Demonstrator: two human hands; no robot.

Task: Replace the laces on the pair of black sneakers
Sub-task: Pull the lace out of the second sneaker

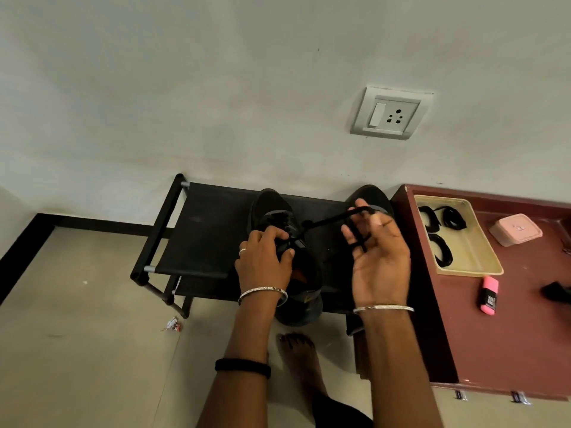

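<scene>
1 of the 2 black sneakers point(309, 273) is being pinned on the black rack point(200, 230) at frame centre by the left hand point(265, 257), its fingers curled over the eyelet area, presumably so the shoe is not being dragged by the pull. A black lace point(330, 219) is being held taut toward the right, looped round the half-curled fingers of the right hand point(378, 257). The other sneaker point(370, 196) is being left behind that hand, and coiled laces point(452, 217) are being kept in the beige tray point(466, 242) at right, probably for easy reach.

Pink highlighter point(489, 295), pink box point(515, 230), wall socket point(390, 113)
</scene>
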